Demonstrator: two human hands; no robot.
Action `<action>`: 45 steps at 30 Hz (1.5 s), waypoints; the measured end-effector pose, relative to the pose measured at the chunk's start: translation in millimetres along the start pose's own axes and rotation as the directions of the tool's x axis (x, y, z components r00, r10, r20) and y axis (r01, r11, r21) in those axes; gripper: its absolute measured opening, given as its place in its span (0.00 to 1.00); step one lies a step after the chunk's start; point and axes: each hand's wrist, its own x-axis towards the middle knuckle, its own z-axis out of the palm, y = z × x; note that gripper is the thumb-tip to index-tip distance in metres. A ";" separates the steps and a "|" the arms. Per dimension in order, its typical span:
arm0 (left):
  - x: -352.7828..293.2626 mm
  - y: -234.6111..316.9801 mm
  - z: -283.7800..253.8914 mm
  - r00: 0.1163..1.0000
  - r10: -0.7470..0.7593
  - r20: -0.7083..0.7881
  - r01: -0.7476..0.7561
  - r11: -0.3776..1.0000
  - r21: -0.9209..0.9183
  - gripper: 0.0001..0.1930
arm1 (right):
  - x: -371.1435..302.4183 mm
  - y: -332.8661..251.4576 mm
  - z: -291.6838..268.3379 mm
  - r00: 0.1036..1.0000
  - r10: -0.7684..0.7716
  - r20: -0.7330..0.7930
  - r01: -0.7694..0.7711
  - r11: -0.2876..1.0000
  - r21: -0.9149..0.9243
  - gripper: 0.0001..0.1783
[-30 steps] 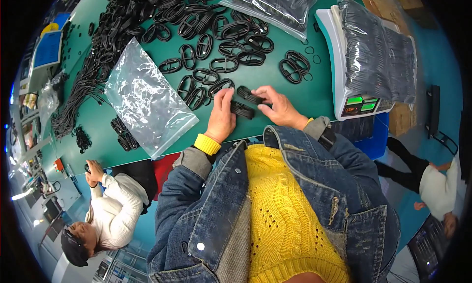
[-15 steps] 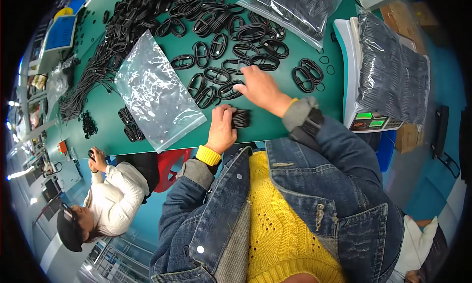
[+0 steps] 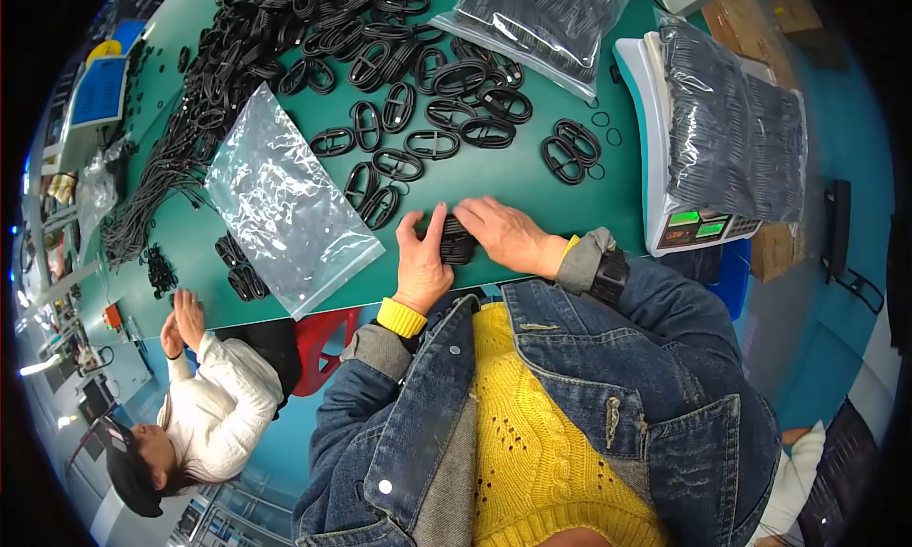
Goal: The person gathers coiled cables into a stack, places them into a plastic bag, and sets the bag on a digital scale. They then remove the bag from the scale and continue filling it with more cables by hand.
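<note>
A small stack of black coiled cables (image 3: 458, 243) stands on edge on the green table (image 3: 532, 191), near its front edge. My left hand (image 3: 425, 264) holds the stack's left side, fingers bent against it. On the other side, my right hand (image 3: 510, 238) presses its closed fingers against the stack's upper right; its fingertips partly hide the coils there. Just beyond the hands lie several loose coiled cables (image 3: 397, 164), each tied in an oval loop. A clear, flat plastic bag (image 3: 290, 195) lies to the left of my left hand.
A big heap of black cables (image 3: 275, 34) covers the far left. A filled bag (image 3: 541, 19) lies at the back; another filled bag (image 3: 731, 119) rests on a scale (image 3: 635, 138) at right. Two coils (image 3: 572, 151) lie apart. A co-worker (image 3: 214, 404) sits at left.
My right hand has come back from the loose coils to the stack, and the nearest coil it was touching is gone from its spot. The left hand stays at the stack. The view has shifted slightly.
</note>
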 end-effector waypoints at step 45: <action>11.1 -7.7 2.0 0.982 0.170 0.077 -0.166 0.985 -0.048 0.36 | 49.6 46.3 -17.2 0.951 0.284 -0.121 -0.284 0.959 0.017 0.21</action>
